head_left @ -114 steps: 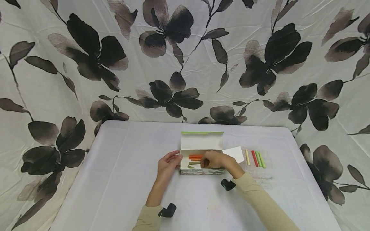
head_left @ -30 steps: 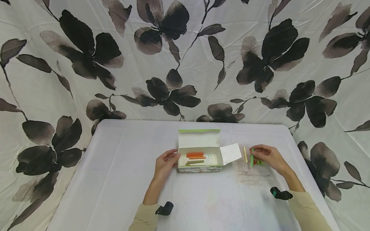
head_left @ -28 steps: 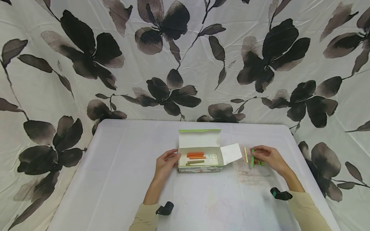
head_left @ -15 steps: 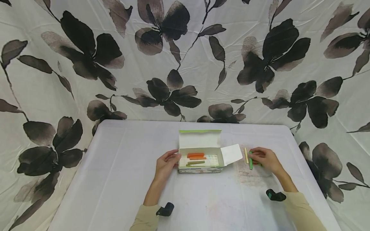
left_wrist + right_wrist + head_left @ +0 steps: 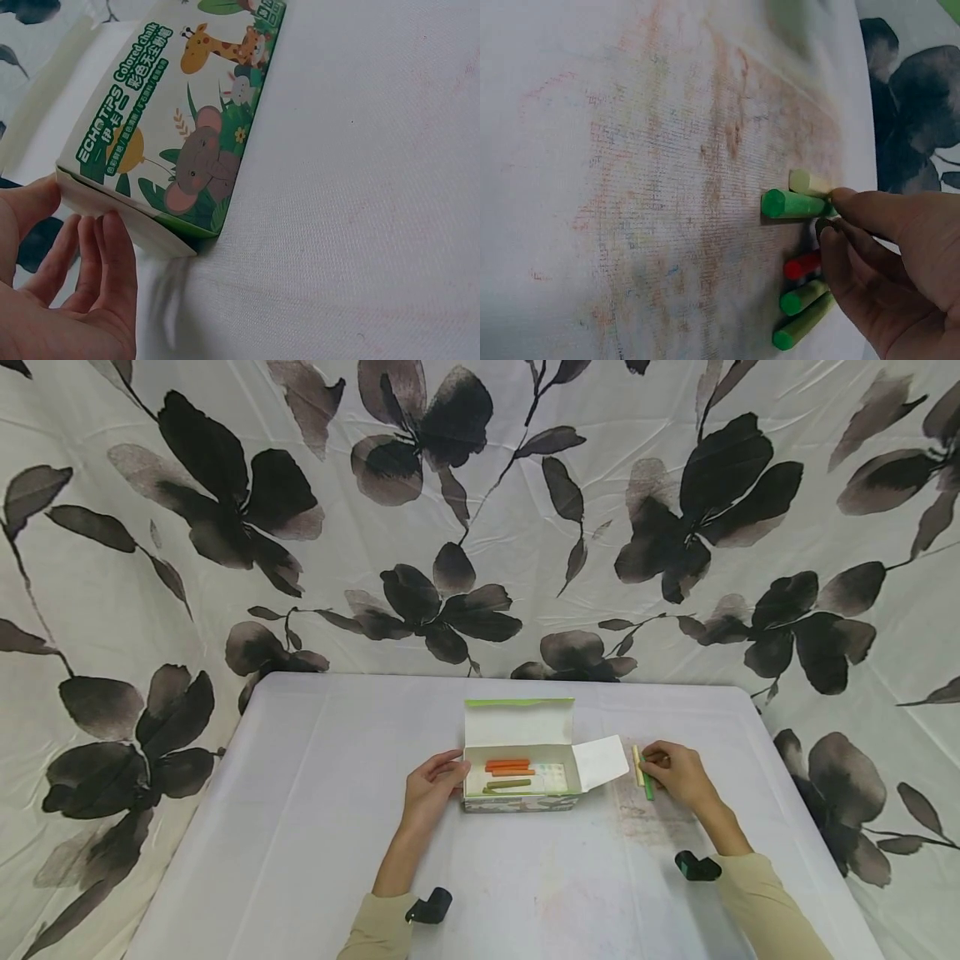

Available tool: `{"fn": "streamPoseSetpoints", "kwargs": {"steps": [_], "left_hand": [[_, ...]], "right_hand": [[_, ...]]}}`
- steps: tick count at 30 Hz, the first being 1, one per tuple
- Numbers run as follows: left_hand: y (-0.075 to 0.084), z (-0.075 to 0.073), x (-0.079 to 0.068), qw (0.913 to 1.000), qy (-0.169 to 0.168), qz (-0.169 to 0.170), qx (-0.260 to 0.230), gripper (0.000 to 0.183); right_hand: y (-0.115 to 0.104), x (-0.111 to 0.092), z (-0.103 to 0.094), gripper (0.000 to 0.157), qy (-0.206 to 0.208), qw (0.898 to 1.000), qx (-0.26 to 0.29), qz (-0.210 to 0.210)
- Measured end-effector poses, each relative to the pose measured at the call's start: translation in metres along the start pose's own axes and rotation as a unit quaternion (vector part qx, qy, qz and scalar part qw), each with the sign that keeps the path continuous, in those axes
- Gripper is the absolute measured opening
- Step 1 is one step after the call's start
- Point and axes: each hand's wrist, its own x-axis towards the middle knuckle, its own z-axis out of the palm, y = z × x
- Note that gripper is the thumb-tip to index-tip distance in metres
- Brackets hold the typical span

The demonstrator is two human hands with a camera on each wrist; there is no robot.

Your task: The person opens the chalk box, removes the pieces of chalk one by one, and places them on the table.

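Observation:
My right hand pinches a green chalk stick between thumb and fingertips at the table's right side. Right beside it lies a pale yellow chalk stick; whether the two touch I cannot tell. A red chalk stick and two more green chalk sticks lie under the right hand, shown in the right wrist view. My left hand rests its fingertips against the left end of the open chalk box. Inside the box are orange chalk sticks and olive-green ones.
The box's lid stands raised at the back, and its side flap sticks out to the right. Brownish chalk smears mark the white tablecloth. A floral cloth hangs behind the table.
My right hand has gone from inside the box to the row of chalk, then shifted left with the green stick, toward the pale yellow one. The left hand stays at the box.

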Motion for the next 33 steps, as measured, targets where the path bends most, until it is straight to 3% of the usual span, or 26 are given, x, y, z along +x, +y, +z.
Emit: {"fn": "streamPoseSetpoints", "kwargs": {"steps": [10,20,28,33], "left_hand": [[0.000,0.000,-0.001,1.0000,0.004,0.003,0.007,0.040],[0.003,-0.001,0.000,1.0000,-0.002,-0.009,0.002,0.041],[0.033,0.000,-0.021,0.9998,-0.012,-0.009,0.009,0.040],[0.034,0.001,-0.023,0.9999,-0.016,-0.001,0.004,0.040]], "right_hand": [[-0.014,-0.001,-0.011,0.015,0.021,0.998,-0.058,-0.023],[-0.042,0.009,-0.024,0.012,0.045,0.995,-0.065,-0.068],[-0.070,0.015,-0.025,0.012,0.023,0.995,-0.043,-0.088],[-0.088,0.019,-0.021,0.011,0.015,0.993,-0.035,-0.112]]}}
